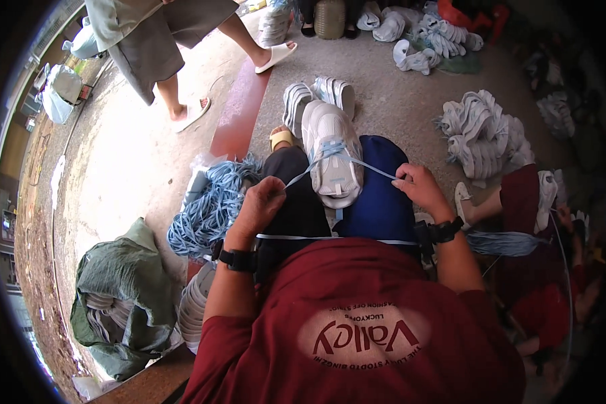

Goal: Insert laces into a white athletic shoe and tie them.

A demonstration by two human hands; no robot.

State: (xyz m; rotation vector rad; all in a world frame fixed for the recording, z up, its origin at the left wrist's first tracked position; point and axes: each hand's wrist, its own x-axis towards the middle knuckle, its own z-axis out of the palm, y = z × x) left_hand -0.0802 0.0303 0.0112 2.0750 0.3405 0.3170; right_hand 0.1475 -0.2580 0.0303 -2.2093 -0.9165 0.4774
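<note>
A white sneaker point(331, 148) lies on my lap between my knees, toe pointing away from me. A light blue shoelace point(330, 149) is threaded across its top. My left hand point(261, 202) pinches the lace's left end and pulls it out to the left. My right hand point(419, 185) grips the right end and pulls it out to the right. Both lace ends are stretched tight. Black bands sit on both wrists. A second light blue lace point(330, 237) runs across my lap just below the shoe.
A heap of light blue laces point(212, 205) lies at my left knee. Two more sneakers point(316, 97) rest on the floor ahead. Bundles of white shoes point(481, 135) lie right and far back. A green sack point(118, 296) holds soles. One person stands far left, another sits at right.
</note>
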